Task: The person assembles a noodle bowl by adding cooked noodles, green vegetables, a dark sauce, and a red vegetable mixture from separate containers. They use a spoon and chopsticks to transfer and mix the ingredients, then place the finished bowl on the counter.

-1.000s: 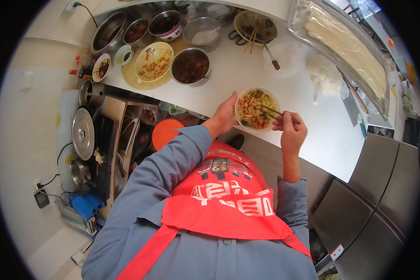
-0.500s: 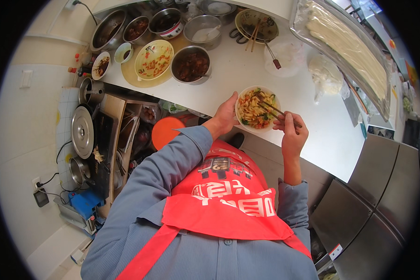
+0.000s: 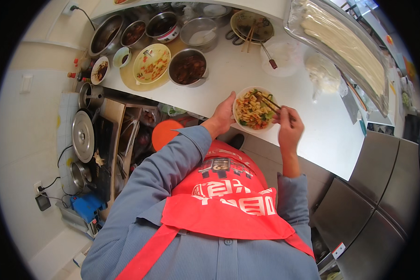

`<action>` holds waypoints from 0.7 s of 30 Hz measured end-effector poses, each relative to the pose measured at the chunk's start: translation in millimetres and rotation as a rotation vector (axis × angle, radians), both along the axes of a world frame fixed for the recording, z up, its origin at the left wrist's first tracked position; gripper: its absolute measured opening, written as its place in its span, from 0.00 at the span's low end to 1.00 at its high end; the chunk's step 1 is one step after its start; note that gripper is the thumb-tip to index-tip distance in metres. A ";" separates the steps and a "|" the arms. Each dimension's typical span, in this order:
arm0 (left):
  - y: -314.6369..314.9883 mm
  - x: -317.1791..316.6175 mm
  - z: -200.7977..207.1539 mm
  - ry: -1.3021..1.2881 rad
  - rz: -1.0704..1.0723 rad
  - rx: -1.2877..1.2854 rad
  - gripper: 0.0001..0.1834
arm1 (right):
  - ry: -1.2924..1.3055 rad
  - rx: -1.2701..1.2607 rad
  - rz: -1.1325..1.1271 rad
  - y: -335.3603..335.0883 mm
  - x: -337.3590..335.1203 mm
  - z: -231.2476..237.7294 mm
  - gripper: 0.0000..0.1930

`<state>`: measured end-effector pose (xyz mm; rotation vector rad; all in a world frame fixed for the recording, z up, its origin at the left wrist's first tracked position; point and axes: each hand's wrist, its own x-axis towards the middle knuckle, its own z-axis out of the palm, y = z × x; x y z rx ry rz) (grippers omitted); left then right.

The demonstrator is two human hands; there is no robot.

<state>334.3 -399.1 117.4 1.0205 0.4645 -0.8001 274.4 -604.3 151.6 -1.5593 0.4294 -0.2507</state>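
Observation:
A white bowl (image 3: 238,122) of yellow noodle-like pieces mixed with red bits and greens (image 3: 254,110) is at the near edge of the white counter. My left hand (image 3: 223,115) cups its left side, thumb up along the rim and the other fingers mostly hidden beneath. In my right hand (image 3: 290,126), at the bowl's right, dark chopsticks (image 3: 269,101) are gripped, their tips down in the food. Whether the bowl rests on the counter or is slightly raised, I cannot tell.
Left on the counter are a food-smeared yellow plate (image 3: 138,68), a metal pot of dark red-brown food (image 3: 188,68) and several metal bowls behind. A pan (image 3: 238,22) with chopsticks stands at the back. A plastic-covered tray (image 3: 297,29) lies right; an orange-red stool (image 3: 165,134) sits below.
My right hand has shifted slightly left and up, and the chopsticks stand at a different angle in the food, which looks stirred about. My left hand stays at the bowl.

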 end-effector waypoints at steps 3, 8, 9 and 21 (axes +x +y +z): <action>-0.5 1.9 2.6 0.000 -0.005 0.009 0.43 | 0.142 -0.121 0.197 11.7 3.1 -7.4 0.10; 1.3 0.7 1.9 0.005 0.012 0.023 0.42 | 0.010 -0.049 0.072 -14.8 -22.2 9.3 0.10; 1.1 0.3 1.0 0.005 0.009 0.017 0.42 | 0.029 -0.063 0.013 -18.8 -19.7 9.7 0.10; 1.5 -2.4 -12.3 0.023 -0.008 0.026 0.36 | 0.076 -0.032 0.063 -21.0 -42.8 18.5 0.10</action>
